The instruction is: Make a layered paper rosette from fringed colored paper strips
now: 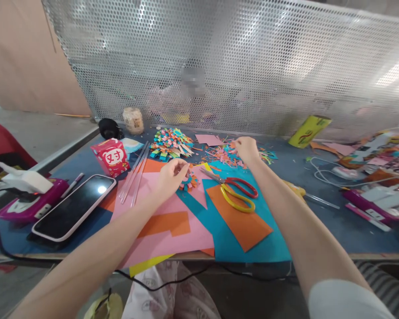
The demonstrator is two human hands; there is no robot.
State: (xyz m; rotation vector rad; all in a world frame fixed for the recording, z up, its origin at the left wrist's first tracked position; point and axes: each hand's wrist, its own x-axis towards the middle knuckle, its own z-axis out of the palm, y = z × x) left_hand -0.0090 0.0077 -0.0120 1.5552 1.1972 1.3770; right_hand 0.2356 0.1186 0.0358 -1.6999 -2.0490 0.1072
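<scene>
My left hand [173, 178] is over the pink paper [166, 195], its fingers curled together. Just beside its fingertips lies a small fringed paper flower [190, 182] in blue and orange; whether the fingers grip it or something small is hidden. My right hand [248, 149] reaches to a heap of thin cut paper strips [219, 155], its fingers pinched at the heap's edge. What they hold, if anything, is too small to make out. Between my forearms, scissors [237, 195] with red and yellow handles rest on orange paper [239, 221] and blue paper [272, 248].
A pile of finished-looking fringed paper pieces [171, 144] stands at the back, near a red packet [111, 157] and clear glue sticks [136, 173]. At left lies a phone [75, 206]. A yellow glue gun [294, 189] sits behind my right forearm. A perforated metal screen [219, 66] closes the back.
</scene>
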